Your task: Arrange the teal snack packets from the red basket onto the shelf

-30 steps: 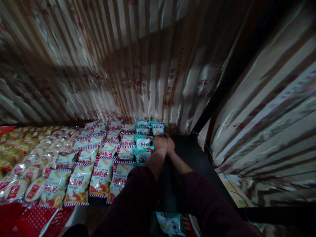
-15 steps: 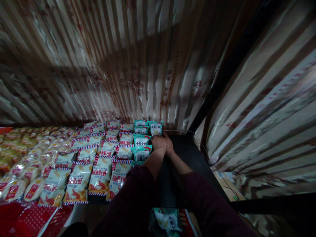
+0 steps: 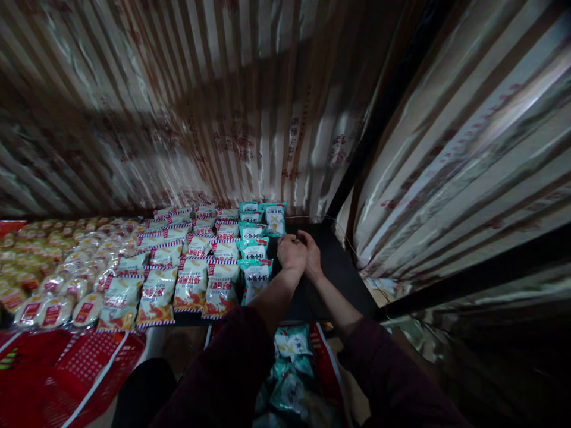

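Note:
My left hand is over the black shelf top, its fingers curled and nothing seen in them. Close against it on the right is my right hand, fingers reaching forward and slightly bent, with no object showing. Just beyond my hands a teal-and-white snack bag stands upright at the back of the shelf. Left of it runs a column of matching teal bags, one behind another. The undersides of both hands are hidden.
Red-and-white snack bags fill rows further left, beside clear-wrapped round packs. Below the shelf, a red basket holds more teal bags. Another red basket is lower left. A dark post and striped sheeting stand behind.
My hands have drawn back from the rearmost right teal bag, which now stands apart from them. The view has shifted, showing more of the basket below.

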`<action>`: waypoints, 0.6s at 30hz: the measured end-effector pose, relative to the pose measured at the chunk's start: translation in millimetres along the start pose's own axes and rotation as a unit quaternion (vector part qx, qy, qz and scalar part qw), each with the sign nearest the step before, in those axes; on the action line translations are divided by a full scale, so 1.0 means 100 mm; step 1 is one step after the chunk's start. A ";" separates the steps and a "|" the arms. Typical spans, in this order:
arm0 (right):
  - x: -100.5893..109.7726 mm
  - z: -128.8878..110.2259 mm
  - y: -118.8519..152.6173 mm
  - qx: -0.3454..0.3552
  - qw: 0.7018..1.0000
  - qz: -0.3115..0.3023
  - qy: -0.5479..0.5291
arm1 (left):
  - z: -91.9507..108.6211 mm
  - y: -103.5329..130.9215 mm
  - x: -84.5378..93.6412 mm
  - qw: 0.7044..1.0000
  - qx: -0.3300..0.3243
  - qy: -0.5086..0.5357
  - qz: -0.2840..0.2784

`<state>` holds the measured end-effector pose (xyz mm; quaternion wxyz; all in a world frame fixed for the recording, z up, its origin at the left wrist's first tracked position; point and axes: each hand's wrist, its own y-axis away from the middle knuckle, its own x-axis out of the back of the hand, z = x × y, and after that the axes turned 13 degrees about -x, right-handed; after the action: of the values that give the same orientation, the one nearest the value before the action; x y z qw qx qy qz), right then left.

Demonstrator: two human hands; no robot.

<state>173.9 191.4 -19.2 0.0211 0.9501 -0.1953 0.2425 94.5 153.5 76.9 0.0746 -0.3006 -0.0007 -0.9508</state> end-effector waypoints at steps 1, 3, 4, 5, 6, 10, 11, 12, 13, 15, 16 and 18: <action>0.06 -0.03 0.11 -0.005 1.000 0.009 -0.027 | 0.00 0.12 0.04 1.000 -0.011 0.013 -0.005; 0.16 -0.09 0.36 0.000 0.995 0.028 -0.091 | -0.06 0.41 0.12 0.996 -0.068 0.057 -0.007; 0.21 -0.12 0.50 0.012 0.992 0.028 -0.122 | -0.11 0.57 0.16 0.993 -0.100 0.070 -0.005; 0.27 -0.15 0.64 0.025 0.988 0.028 -0.147 | -0.19 0.74 0.20 0.987 -0.136 0.083 -0.008; 0.32 -0.17 0.78 0.035 0.985 0.034 -0.167 | -0.29 0.91 0.23 0.980 -0.173 0.099 -0.014; 0.51 -0.15 1.34 0.054 0.986 0.059 -0.148 | -0.86 1.49 0.26 0.978 -0.191 0.053 -0.067; 0.55 -0.10 1.47 0.054 0.990 0.042 -0.124 | -1.01 1.59 0.24 0.982 -0.158 0.019 -0.107; 0.57 -0.03 1.60 0.056 0.994 0.006 -0.091 | -1.16 1.66 0.23 0.981 -0.112 -0.023 -0.156; 0.57 0.07 1.71 0.052 0.997 -0.031 -0.055 | -1.30 1.72 0.21 0.975 -0.059 -0.065 -0.205; 0.55 0.31 1.90 0.037 0.995 -0.089 0.034 | -1.52 1.77 0.17 0.959 0.006 -0.121 -0.258; 0.53 0.45 1.97 0.035 0.990 -0.102 0.091 | -1.59 1.77 0.14 0.954 0.019 -0.133 -0.267; 0.48 0.73 2.07 0.027 0.976 -0.100 0.190 | -1.70 1.78 0.10 0.949 0.030 -0.143 -0.278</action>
<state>167.0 -26.6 -71.8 0.0561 0.9014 -0.0849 0.4208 15.1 -31.7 -64.6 -0.1845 -0.4193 -0.1230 -0.8803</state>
